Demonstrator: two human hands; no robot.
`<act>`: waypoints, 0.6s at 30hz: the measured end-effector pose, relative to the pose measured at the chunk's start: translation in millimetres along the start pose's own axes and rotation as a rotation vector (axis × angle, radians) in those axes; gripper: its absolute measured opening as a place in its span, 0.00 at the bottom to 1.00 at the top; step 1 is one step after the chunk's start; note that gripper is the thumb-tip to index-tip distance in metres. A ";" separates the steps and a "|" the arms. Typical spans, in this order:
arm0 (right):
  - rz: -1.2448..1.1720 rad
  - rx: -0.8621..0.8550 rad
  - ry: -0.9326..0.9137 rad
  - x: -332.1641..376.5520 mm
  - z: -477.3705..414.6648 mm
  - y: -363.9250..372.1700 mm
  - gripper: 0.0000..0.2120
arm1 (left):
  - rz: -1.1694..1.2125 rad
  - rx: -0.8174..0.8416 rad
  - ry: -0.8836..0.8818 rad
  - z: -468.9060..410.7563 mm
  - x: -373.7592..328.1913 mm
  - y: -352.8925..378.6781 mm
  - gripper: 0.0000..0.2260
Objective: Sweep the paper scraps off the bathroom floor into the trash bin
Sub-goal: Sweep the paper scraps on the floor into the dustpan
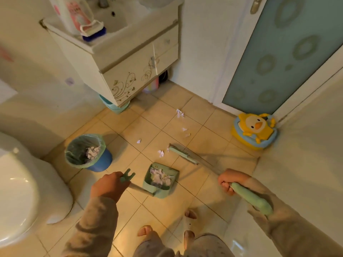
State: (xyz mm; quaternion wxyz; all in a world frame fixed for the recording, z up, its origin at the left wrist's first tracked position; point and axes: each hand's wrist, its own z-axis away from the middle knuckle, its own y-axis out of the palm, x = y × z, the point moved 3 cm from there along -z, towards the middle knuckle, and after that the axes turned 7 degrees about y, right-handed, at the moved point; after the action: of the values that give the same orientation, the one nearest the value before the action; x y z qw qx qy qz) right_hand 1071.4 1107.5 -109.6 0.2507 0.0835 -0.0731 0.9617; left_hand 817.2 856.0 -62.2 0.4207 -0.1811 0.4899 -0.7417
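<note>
My left hand [108,185] grips the long handle of a green dustpan [161,179], which rests on the tiled floor with crumpled paper inside. My right hand [231,180] is closed around the green handle of a broom [182,154]; its head lies on the floor just beyond the pan. Several white paper scraps [161,153] lie scattered on the tiles from the broom head toward the door, the farthest being a scrap [179,113] near the cabinet. A blue trash bin [87,152] with a green liner stands left of the pan and holds crumpled paper.
A white toilet [24,184] fills the left side. A sink cabinet [130,58] hangs at the back, with a teal basin [116,106] beneath it. A yellow duck potty seat [255,130] leans by the frosted door [289,52]. My slippered feet [189,225] stand below the pan.
</note>
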 end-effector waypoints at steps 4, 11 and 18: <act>0.187 -0.062 -0.024 49.6 -14.8 -4.5 0.16 | 0.055 -0.021 -0.101 -6.8 3.8 -2.4 0.15; 0.403 -0.143 -0.104 114.9 -36.6 40.3 0.08 | 0.035 -0.036 -0.150 -35.3 10.3 -13.7 0.14; 0.400 -0.106 -0.019 142.5 -55.9 74.1 0.27 | 0.003 -0.017 -0.122 -49.7 9.4 -9.1 0.15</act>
State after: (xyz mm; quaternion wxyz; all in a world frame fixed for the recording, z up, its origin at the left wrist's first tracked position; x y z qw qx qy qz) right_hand 905.2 1120.7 -143.4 0.0581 0.0631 -0.1410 0.9863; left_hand 773.8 878.6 -78.2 0.4494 -0.2285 0.4700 -0.7245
